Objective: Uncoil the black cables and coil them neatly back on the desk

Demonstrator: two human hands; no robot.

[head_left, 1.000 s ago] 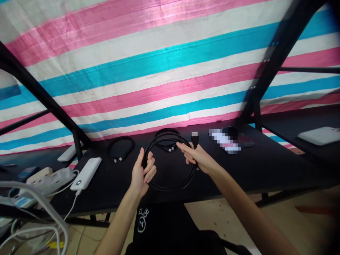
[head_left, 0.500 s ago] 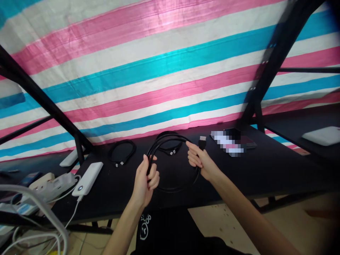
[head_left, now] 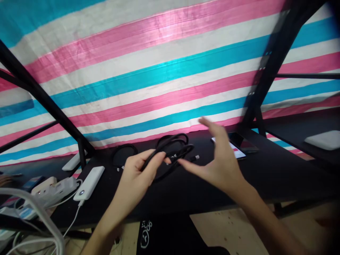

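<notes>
Looped black cable (head_left: 183, 150) is gripped in my left hand (head_left: 142, 168), thumb on top, above the middle of the black table. One plug (head_left: 195, 158) with a light metal tip sticks out on its right side; it looks like an HDMI plug. Close by on the right, my right hand (head_left: 223, 161) is spread wide, thumb and fingers apart, with nothing in it; its thumb tip is at the cable's edge. Behind lie two more coiled black cables, one coil (head_left: 124, 148) left of my left hand and another coil (head_left: 163, 141) partly hidden by the held loops.
On the table's left lies a white power bank (head_left: 89, 183) with a white cord plugged in. Power strips (head_left: 57, 189) crowd the far left. Two phones (head_left: 243, 143) lie at the right. A striped sheet (head_left: 159, 78) hangs behind, between black metal frame posts (head_left: 268, 67).
My right hand has let go of the cable and opened wide, shifting right. The large loop has collapsed into smaller loops in my left hand, which has turned palm down.
</notes>
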